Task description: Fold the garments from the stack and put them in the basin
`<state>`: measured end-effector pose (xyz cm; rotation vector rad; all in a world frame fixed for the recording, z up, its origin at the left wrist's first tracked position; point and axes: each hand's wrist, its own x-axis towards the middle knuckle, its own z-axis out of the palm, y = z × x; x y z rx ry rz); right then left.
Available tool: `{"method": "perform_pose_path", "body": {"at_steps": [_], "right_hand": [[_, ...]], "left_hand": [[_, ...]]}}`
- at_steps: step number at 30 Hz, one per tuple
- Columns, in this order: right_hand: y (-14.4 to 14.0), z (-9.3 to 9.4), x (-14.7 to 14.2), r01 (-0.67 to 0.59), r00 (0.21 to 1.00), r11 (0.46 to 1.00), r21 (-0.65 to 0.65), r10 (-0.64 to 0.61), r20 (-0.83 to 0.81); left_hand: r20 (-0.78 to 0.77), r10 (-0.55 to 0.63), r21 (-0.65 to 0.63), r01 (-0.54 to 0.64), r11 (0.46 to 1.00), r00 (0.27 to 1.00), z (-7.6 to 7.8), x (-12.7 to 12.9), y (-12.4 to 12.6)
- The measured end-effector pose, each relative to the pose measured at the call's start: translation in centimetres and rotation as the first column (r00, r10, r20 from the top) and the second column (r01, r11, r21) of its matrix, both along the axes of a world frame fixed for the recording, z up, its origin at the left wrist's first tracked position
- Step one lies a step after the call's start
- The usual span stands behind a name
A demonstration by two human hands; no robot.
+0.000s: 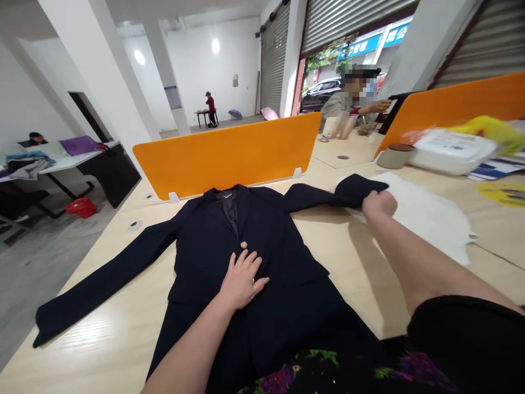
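1. Both forearms were bare, left hand [241, 279] and right hand [379, 203] alike
2. A ring sat on one left finger
3. The right upper arm wore a short black sleeve [467, 339]
4. The garment at the chest showed a dark floral print [311, 372] in purple and green

A left hand [241, 280] lay flat on a navy jacket [262, 262] spread across the surface [361, 273], while the right hand [379, 203] gripped its sleeve end [359, 189].
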<state>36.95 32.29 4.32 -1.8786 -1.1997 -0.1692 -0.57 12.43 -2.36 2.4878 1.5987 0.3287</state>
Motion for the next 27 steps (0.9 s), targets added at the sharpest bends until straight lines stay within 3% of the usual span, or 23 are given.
{"method": "perform_pose_path", "body": {"at_steps": [2, 3, 5, 6, 7, 9, 11, 13, 15, 17, 20, 24, 27], "right_hand": [[-0.4, -0.2, -1.0, 0.055, 0.998, 0.998, -0.037, -0.054, 0.032], [-0.5, -0.4, -2.4, 0.021, 0.998, 0.998, -0.052, -0.019, 0.053], [-0.9, -1.5, -6.5, -0.158, 0.974, 0.984, -0.079, 0.168, 0.149], [-1.2, -2.3, -8.9, -0.295, 0.928, 0.949, -0.113, 0.313, 0.205], [-1.7, -3.3, -11.1, -0.428, 0.854, 0.889, -0.162, 0.456, 0.25], [-2.7, -5.4, -14.9, -0.638, 0.63, 0.699, -0.323, 0.715, 0.303], [-3.4, -6.7, -17.1, -0.687, 0.48, 0.541, -0.485, 0.839, 0.256], [-3.1, -6.6, -17.8, -0.679, 0.453, 0.445, -0.584, 0.88, 0.144], [-2.3, -5.2, -18.2, -0.679, 0.501, 0.425, -0.599, 0.864, 0.046], [-1.3, -3.4, -19.3, -0.694, 0.551, 0.458, -0.555, 0.835, 0.0], [-0.7, -1.6, -23.4, -0.752, 0.553, 0.467, -0.466, 0.831, -0.058], [-0.8, -1.9, -30.4, -0.811, 0.513, 0.386, -0.44, 0.831, -0.215], [-0.1, -2.2, -34.0, -0.783, 0.553, 0.371, -0.499, 0.782, -0.287]], "left_hand": [[-0.004, -0.001, -0.004, 0.001, 1.0, 1.0, -0.1, 0.0, 0.1], [-0.003, -0.003, -0.004, 0.003, 1.0, 1.0, -0.1, 0.0, 0.1], [0.01, -0.006, 0.0, 0.006, 1.0, 1.0, -0.2, 0.1, 0.2], [0.021, -0.006, 0.0, 0.006, 1.0, 1.0, -0.2, 0.1, 0.2], [0.038, -0.007, 0.0, 0.007, 1.0, 0.999, -0.2, 0.0, 0.2], [0.082, 0.016, 0.018, -0.018, 1.0, 0.996, 0.1, -0.7, 0.1], [0.118, 0.097, 0.086, -0.108, 0.99, 0.988, 0.7, -2.5, 0.1], [0.112, 0.225, 0.182, -0.243, 0.953, 0.968, 1.2, -5.1, 0.0], [0.037, 0.357, 0.26, -0.354, 0.898, 0.933, 1.4, -8.0, 0.1], [-0.082, 0.466, 0.293, -0.426, 0.856, 0.881, 1.1, -10.2, 0.2], [-0.197, 0.567, 0.26, -0.515, 0.817, 0.8, 0.3, -11.7, 0.4], [-0.202, 0.584, 0.262, -0.532, 0.805, 0.786, -0.6, -11.8, 0.5], [-0.155, 0.57, 0.304, -0.509, 0.805, 0.807, -0.7, -12.1, 0.4]]}}
